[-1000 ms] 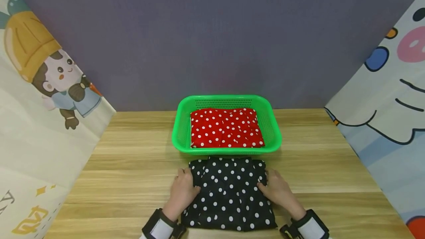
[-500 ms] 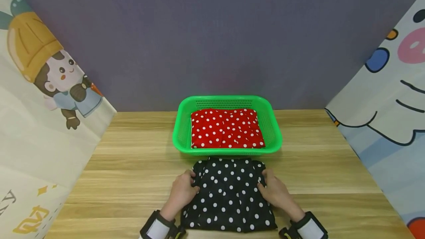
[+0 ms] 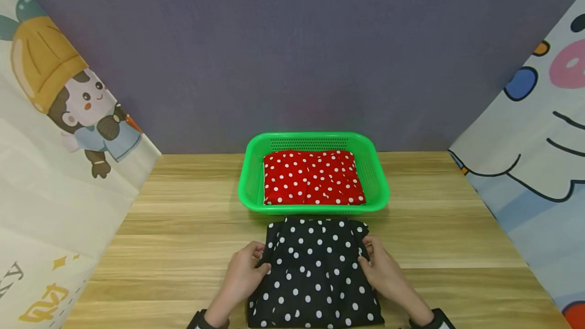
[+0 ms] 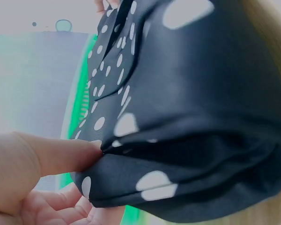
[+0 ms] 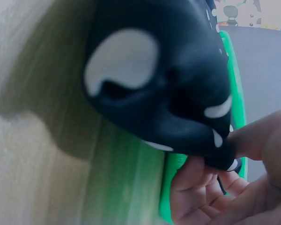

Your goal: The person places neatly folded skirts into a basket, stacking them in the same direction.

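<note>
A folded black cloth with white polka dots is in front of the basket in the head view. My left hand pinches its left side, thumb on top and fingers beneath, as the left wrist view shows. At the opposite side my right hand pinches the right edge between thumb and fingers. In the right wrist view that edge hangs above the table and casts a shadow. Beyond the black cloth, a folded red polka-dot cloth lies inside a green plastic basket.
The wooden table extends to both sides of the cloth and basket. Behind it rises a dark grey panel. Printed cartoon sheets flank the table: a left sheet and a right sheet.
Both hands have shifted slightly toward the near edge. The left fingers have moved out and under the black cloth's side, and the cloth has come a little nearer. Basket and red cloth stay put.
</note>
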`<state>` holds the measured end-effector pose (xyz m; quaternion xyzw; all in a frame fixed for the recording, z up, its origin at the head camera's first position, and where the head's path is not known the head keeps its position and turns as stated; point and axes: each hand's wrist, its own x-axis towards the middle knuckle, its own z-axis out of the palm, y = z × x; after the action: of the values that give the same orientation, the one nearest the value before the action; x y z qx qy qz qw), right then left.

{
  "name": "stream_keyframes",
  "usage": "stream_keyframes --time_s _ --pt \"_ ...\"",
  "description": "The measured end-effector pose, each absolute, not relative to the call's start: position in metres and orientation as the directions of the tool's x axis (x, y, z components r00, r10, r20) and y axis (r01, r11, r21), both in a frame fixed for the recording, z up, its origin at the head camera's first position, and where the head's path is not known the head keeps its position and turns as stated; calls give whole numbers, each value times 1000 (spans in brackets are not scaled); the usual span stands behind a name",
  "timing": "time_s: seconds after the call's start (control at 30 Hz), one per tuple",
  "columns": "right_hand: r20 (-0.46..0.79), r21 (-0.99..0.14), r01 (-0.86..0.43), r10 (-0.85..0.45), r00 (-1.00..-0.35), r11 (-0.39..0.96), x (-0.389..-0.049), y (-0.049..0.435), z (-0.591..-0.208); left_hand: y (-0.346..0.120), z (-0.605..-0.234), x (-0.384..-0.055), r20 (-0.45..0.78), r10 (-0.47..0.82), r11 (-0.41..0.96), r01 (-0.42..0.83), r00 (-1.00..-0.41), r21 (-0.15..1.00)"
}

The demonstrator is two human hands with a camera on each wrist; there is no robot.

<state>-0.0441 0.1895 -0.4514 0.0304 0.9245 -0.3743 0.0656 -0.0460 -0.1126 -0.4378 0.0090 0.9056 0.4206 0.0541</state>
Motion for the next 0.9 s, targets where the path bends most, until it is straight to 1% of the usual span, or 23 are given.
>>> stream_keyframes --time_s 0.13,0.27,0.4,0.53,0.67,0.9 --pt "-56 -698 47 11 -998 714 -39 189 -445 -113 -429 -41 -91 54 625 -38 -994 780" --pt "58 -685 -46 -8 -998 727 -37 190 -437 -113 -422 -39 -58 56 625 -10 -997 781" --pt "167 -668 -131 -23 -986 733 -36 191 -431 -114 -416 -38 -18 70 612 29 -997 790" --pt "256 -651 -203 -40 -966 731 -36 192 -425 -115 -410 -39 -5 78 603 44 -997 796" --pt "279 -647 -227 -51 -959 728 -41 192 -418 -115 -405 -43 14 75 608 57 -997 792" --pt "225 -650 -190 -52 -973 735 -52 192 -409 -111 -399 -51 56 48 631 74 -997 772"
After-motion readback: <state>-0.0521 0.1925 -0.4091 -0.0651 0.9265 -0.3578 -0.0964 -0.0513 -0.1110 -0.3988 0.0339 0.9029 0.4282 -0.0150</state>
